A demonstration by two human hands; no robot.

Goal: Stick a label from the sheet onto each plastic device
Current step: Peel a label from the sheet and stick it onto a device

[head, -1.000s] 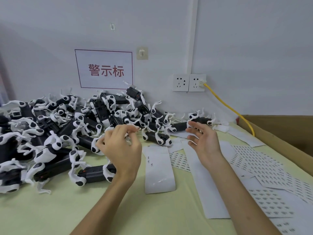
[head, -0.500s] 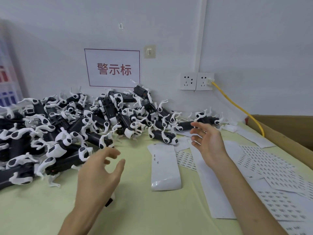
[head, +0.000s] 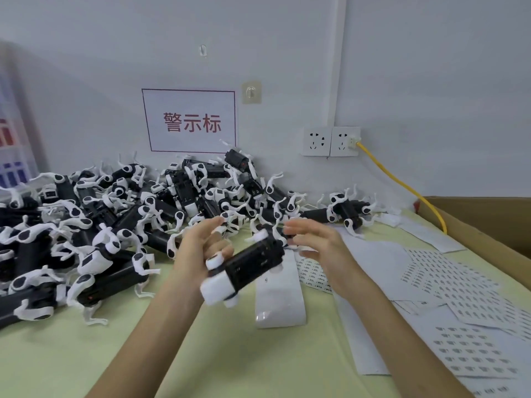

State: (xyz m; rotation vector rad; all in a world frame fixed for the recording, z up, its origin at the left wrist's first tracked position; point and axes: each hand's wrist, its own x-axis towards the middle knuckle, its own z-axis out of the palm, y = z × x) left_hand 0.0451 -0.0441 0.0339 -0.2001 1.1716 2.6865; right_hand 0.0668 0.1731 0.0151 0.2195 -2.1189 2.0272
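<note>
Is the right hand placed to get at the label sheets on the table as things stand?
Probably yes: the right hand hovers open close to the label sheets, with nothing between them; the left hand grips the device.

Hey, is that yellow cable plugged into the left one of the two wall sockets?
No, the yellow cable runs from a plug in the right socket; the left socket has nothing in it.
</note>
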